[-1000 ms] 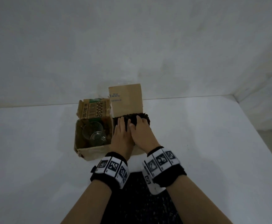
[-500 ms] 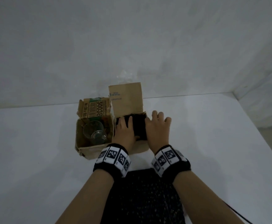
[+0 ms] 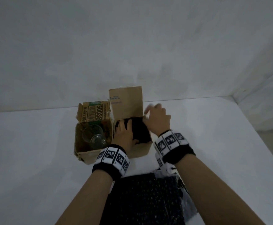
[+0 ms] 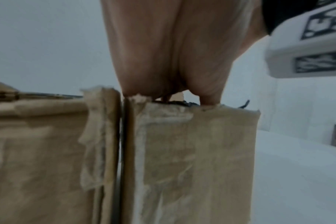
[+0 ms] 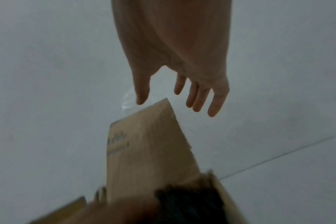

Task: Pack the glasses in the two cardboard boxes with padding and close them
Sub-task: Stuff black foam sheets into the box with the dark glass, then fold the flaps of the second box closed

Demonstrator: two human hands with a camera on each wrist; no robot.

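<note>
Two open cardboard boxes stand side by side. The left box [image 3: 85,153] has a printed flap and holds clear glasses [image 3: 94,135]. The right box [image 3: 140,149] is filled with black padding [image 3: 140,132], and its plain rear flap [image 3: 127,103] stands upright. My left hand [image 3: 122,127] lies flat on the padding with spread fingers. My right hand [image 3: 153,110] hovers at the flap's right edge with straight fingers and holds nothing. The right wrist view shows the right hand [image 5: 171,103] just above the flap's top corner [image 5: 164,101]. In the left wrist view my left palm [image 4: 173,53] reaches over the box wall [image 4: 197,151], fingertips hidden.
A dark speckled padding sheet [image 3: 145,197] lies on the white table [image 3: 35,151] in front of the boxes, between my forearms. A white wall rises right behind the boxes. The table's right edge [image 3: 262,143] borders the floor.
My right hand left the padding, moved past the box's right side, then rose to the upright flap's right edge. The left hand stayed pressed on the padding.
</note>
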